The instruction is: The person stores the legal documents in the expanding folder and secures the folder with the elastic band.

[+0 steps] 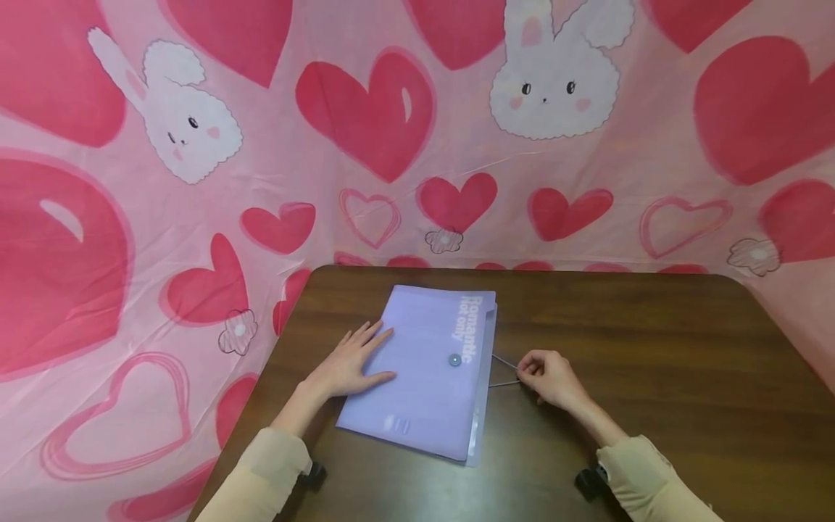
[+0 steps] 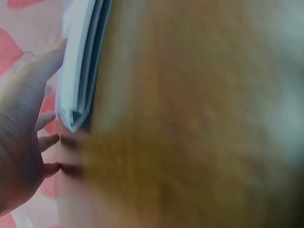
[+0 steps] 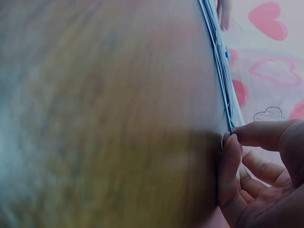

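A lilac plastic document folder (image 1: 417, 362) with white lettering lies on the table, a round grey button (image 1: 454, 359) near its right edge. My left hand (image 1: 349, 362) rests on the folder's left side with fingers spread; in the left wrist view the left hand (image 2: 23, 123) is beside the folder's layered edge (image 2: 80, 66). To the right of the folder, my right hand (image 1: 551, 377) pinches a thin grey elastic cord (image 1: 504, 384), pulled out in a loop from the folder's right edge. In the right wrist view, thumb and index finger of the right hand (image 3: 261, 175) meet near the folder's side (image 3: 218, 57).
The dark brown wooden table (image 1: 652, 348) has rounded far corners. Behind it hangs a pink cloth (image 1: 457, 159) printed with hearts and rabbits. Dark devices sit at both wrists, such as the one (image 1: 590, 483) by the right sleeve.
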Available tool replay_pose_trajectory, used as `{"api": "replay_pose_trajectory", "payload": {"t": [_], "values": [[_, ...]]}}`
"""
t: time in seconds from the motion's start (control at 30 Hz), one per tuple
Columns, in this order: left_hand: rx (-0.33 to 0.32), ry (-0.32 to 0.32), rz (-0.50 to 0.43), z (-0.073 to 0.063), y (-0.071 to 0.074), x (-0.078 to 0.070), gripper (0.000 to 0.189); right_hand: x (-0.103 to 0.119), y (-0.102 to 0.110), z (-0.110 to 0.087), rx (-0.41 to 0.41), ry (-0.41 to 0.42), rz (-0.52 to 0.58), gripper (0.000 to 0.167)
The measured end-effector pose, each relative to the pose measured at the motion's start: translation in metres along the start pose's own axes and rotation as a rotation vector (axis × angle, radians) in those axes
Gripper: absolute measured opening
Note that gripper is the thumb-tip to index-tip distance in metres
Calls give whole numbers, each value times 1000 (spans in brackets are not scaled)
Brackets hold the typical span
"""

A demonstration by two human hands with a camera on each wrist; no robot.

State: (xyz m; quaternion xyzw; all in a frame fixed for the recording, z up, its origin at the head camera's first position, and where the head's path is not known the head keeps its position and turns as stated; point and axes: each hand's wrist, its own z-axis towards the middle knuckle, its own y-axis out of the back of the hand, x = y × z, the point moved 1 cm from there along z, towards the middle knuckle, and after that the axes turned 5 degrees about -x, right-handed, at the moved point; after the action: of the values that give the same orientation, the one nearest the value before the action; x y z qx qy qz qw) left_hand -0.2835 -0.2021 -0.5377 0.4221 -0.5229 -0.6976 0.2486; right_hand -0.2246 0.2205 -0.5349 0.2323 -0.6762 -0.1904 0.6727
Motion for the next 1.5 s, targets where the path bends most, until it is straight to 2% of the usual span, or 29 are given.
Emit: {"api": "replay_pose_trajectory", "payload": {"t": [0.4,0.73,0.9,0.97,1.03,1.2,1.3,1.37,1.47,1.5], "values": [[6,23,-41,-5,1,7,90,7,4,-1,27,14,21,4],[-16,23,-84,-3,-5,11,91,14,6,0,47,34,-18,5],[-14,28,-90,-3,-6,12,91,16,6,1,106,57,10,12],[-12,28,-88,-3,-6,12,92,11,6,4,154,84,45,19],[-13,29,-88,-3,-6,12,92,1,5,9,200,161,77,24],[-11,35,-81,-4,-7,13,92,-53,-7,38,321,365,82,35],[-8,35,-83,-4,-7,13,92,-77,-13,51,371,414,45,44],[-4,35,-82,-3,-7,12,92,-82,-13,55,361,433,30,50],[1,41,-86,-3,-7,12,92,-77,-13,54,270,504,41,52],[4,45,-84,-3,-7,12,92,-67,-12,49,234,514,40,51]]}}
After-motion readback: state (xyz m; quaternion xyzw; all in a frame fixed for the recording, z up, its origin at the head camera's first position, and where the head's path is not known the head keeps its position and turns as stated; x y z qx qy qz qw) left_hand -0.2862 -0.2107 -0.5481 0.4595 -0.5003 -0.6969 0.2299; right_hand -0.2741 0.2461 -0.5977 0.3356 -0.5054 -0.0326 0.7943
